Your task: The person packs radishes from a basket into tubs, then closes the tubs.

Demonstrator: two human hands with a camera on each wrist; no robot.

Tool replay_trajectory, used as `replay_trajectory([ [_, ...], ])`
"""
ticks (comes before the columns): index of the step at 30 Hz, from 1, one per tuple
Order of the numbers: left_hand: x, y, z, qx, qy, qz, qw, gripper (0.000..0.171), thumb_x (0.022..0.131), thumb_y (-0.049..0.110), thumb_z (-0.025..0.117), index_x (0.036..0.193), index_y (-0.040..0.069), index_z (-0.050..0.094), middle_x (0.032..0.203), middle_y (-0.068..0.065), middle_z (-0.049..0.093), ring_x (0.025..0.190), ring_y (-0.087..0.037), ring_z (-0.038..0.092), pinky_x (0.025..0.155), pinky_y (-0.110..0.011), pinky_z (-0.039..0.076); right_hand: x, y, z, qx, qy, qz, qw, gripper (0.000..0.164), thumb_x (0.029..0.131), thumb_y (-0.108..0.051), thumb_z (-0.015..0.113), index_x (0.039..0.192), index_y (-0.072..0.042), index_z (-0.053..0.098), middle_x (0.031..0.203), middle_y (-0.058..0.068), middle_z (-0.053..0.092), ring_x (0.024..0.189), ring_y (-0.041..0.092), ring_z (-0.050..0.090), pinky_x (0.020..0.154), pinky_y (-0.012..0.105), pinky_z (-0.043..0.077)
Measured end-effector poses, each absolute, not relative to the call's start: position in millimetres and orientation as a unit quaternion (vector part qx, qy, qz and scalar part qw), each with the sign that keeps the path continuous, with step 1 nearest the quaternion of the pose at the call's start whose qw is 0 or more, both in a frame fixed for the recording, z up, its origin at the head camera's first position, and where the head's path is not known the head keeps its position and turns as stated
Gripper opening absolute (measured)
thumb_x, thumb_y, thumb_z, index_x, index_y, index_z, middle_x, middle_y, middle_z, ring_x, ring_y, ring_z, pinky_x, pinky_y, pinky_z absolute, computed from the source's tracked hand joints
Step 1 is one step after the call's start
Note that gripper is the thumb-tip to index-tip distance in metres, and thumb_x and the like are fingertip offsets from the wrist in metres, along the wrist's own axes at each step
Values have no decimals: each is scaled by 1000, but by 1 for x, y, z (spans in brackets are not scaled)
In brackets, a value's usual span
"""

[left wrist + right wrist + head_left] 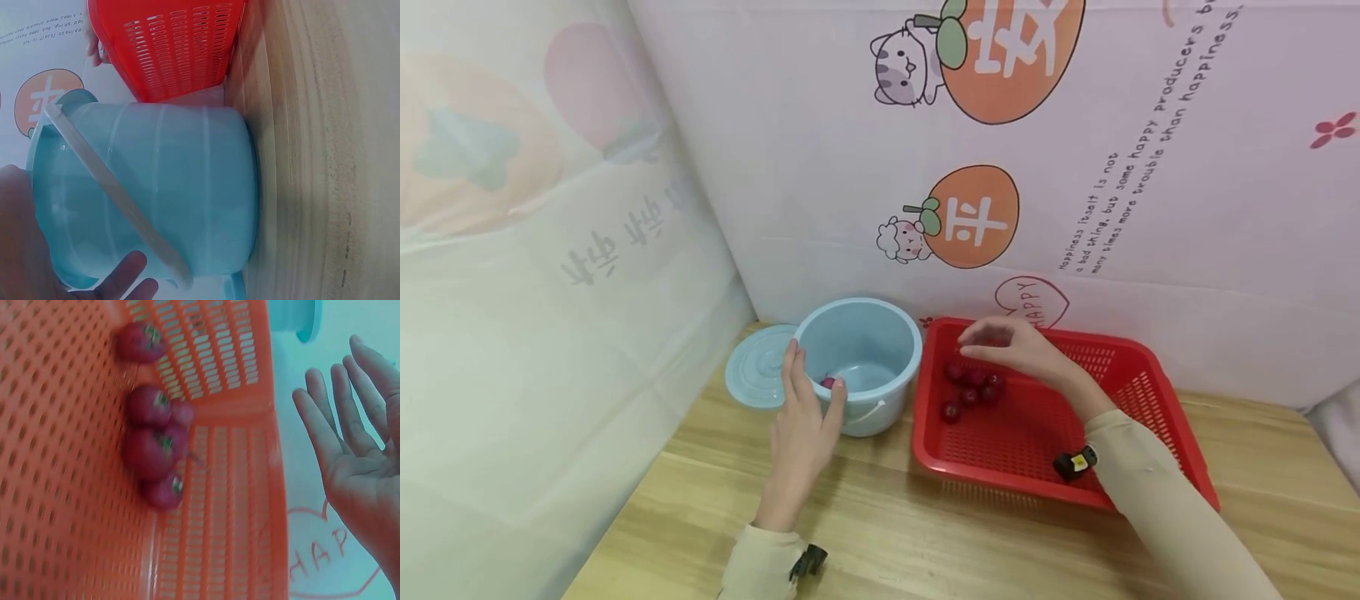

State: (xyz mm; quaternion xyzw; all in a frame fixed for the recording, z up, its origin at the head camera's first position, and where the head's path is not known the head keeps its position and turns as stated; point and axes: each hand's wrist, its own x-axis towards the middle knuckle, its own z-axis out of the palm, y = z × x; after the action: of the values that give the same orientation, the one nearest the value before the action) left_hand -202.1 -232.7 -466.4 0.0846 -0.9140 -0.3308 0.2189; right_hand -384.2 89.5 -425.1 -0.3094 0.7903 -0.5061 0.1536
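Note:
My left hand is at the near left rim of a light blue bucket, fingers extended and thumb apart, close to its wall. Inside the bucket, one small purplish-red round piece of produce shows just past the near rim. My right hand hovers over the far side of a red plastic basket, its fingers loosely bent. In the right wrist view its palm faces the camera and is empty. Several round purplish-red pieces of produce with greenish stem ends lie clustered at the basket's left side.
A round light blue lid lies behind and left of the bucket. The bucket's pale handle hangs down its side. Bucket and basket stand side by side on a wooden table, against a printed cloth backdrop.

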Motion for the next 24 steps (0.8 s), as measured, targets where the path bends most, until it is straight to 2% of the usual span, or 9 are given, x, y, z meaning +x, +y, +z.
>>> replay_trajectory([
  [3, -201, -233, -467, 85, -914, -331, 220, 81, 110, 59, 39, 169, 9, 13, 176, 14, -1, 49, -16, 41, 44, -33, 37, -387, 99, -431, -311, 792, -500, 161, 36, 98, -25, 78, 125, -3, 72, 119, 9, 74, 113, 25, 69, 96, 35, 57],
  [9, -204, -228, -467, 87, -914, -329, 220, 82, 109, 59, 42, 169, 11, 12, 176, 15, 0, 49, -16, 41, 43, -33, 36, -392, 122, -433, -306, 812, -471, 163, 39, 98, -30, 78, 127, -4, 72, 118, 4, 74, 113, 22, 68, 98, 33, 55],
  [13, -211, -226, -467, 71, -915, -331, 219, 82, 109, 59, 40, 169, 10, 12, 176, 13, 0, 48, -15, 41, 42, -32, 36, -395, 136, -436, -308, 820, -448, 179, 37, 97, -24, 79, 126, -2, 72, 120, 12, 74, 111, 23, 70, 93, 32, 57],
  [17, -210, -227, -466, 74, -912, -332, 228, 80, 110, 58, 40, 168, 8, 16, 176, 13, 1, 50, -17, 43, 44, -33, 37, -398, 135, -441, -350, 820, -407, 200, 35, 97, -19, 79, 124, 1, 72, 120, 18, 73, 108, 26, 72, 90, 32, 59],
  [24, -202, -231, -465, 83, -914, -328, 223, 81, 110, 58, 40, 168, 8, 15, 176, 12, 0, 51, -18, 44, 45, -33, 38, -400, 124, -448, -379, 837, -342, 198, 30, 95, -18, 81, 120, 0, 74, 116, 14, 76, 103, 24, 74, 90, 33, 59],
])
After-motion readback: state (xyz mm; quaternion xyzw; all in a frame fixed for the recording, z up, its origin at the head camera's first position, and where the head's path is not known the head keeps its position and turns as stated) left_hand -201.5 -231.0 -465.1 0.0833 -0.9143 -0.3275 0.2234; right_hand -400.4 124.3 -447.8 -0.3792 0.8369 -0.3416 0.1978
